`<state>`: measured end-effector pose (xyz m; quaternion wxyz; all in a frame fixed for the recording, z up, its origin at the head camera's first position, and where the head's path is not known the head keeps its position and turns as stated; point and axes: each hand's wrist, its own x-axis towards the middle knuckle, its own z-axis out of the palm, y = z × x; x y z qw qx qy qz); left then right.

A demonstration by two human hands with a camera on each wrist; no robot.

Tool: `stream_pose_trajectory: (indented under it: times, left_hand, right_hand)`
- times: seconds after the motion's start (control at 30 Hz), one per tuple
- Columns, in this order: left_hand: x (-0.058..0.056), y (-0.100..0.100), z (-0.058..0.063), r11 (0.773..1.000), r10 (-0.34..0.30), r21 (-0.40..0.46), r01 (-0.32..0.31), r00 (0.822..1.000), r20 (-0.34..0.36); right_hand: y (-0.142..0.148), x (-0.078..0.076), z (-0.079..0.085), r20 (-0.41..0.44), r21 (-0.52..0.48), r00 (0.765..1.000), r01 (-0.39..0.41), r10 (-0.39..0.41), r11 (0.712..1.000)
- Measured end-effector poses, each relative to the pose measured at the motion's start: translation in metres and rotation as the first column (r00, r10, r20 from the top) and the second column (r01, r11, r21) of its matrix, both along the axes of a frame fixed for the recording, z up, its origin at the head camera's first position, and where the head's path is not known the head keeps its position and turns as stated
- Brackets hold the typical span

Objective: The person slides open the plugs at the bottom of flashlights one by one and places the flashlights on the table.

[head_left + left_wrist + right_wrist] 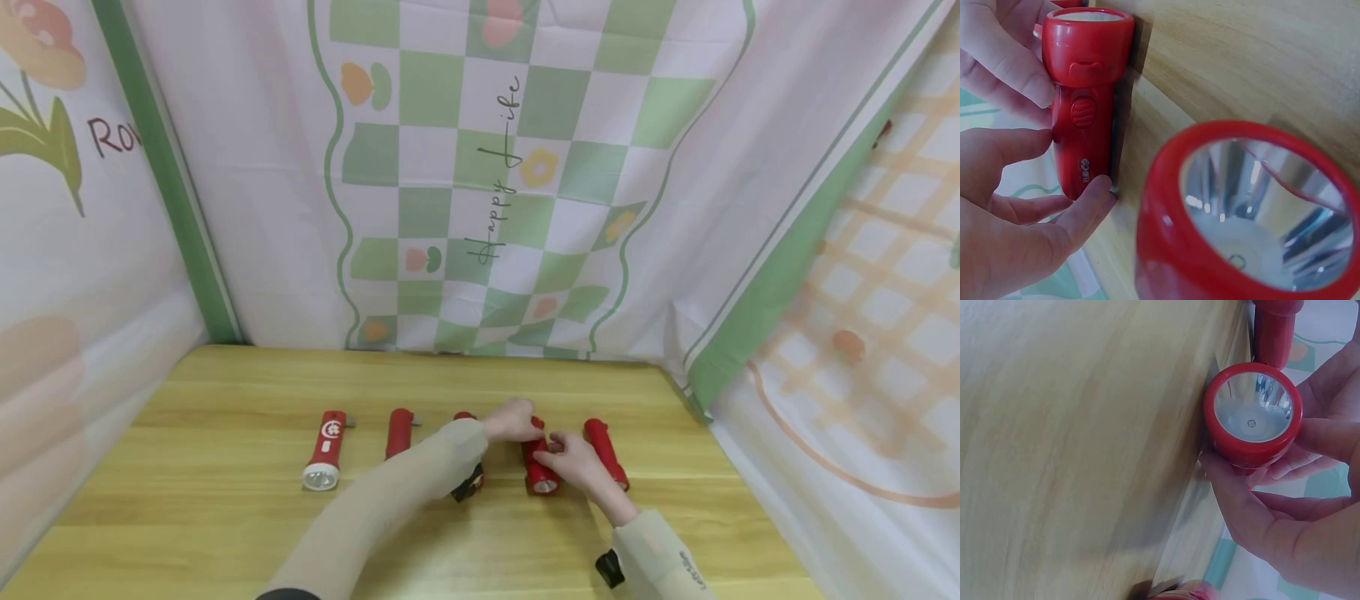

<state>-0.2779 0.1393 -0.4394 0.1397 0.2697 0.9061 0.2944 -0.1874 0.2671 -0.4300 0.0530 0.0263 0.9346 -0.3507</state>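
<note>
A red flashlight (542, 477) lies on the wooden table, its clear lens toward me. At its far tail end, my left hand (514, 419) holds it between thumb and fingers. My right hand (576, 460) grips the body from the right side. In the left wrist view, the flashlight (1085, 59) shows a ribbed slide switch and small white print, with my left hand (1019, 244) around the tail. Seen from the right wrist, my right hand (1285, 531) has thumb and finger on either side behind the lens rim.
Other flashlights form a row: one with a white head (325, 450) at far left, a red one (400, 432) beside it, one partly under my left forearm (465, 414), and one at right (606, 452). A patterned curtain (480, 208) hangs behind the table (225, 517).
</note>
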Motion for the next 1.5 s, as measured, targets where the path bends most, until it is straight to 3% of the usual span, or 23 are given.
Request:
stream_pose_trajectory:
  times: [0.4, 0.7, 1.27, 1.5]
  left_hand:
    - [0.006, 0.000, 0.006, 1.000, 0.011, -0.008, -0.011, 1.000, -0.002]
    - [0.005, 0.000, 0.002, 1.000, 0.009, 0.003, -0.009, 1.000, -0.019]
    - [0.012, -0.009, 0.007, 0.990, 0.064, 0.127, -0.068, 0.997, 0.034]
    - [0.013, -0.012, 0.006, 0.987, 0.054, 0.152, -0.054, 0.999, 0.003]
  right_hand:
    - [0.000, -0.001, -0.003, -0.012, 0.002, 1.000, 0.001, -0.001, 1.000]
    - [-0.001, -0.002, -0.005, -0.023, -0.004, 1.000, 0.018, -0.018, 1.000]
    - [-0.005, 0.000, -0.003, 0.053, -0.118, 0.997, 0.059, -0.053, 0.991]
    - [-0.005, -0.002, -0.006, 0.067, -0.149, 0.996, 0.063, -0.053, 0.987]
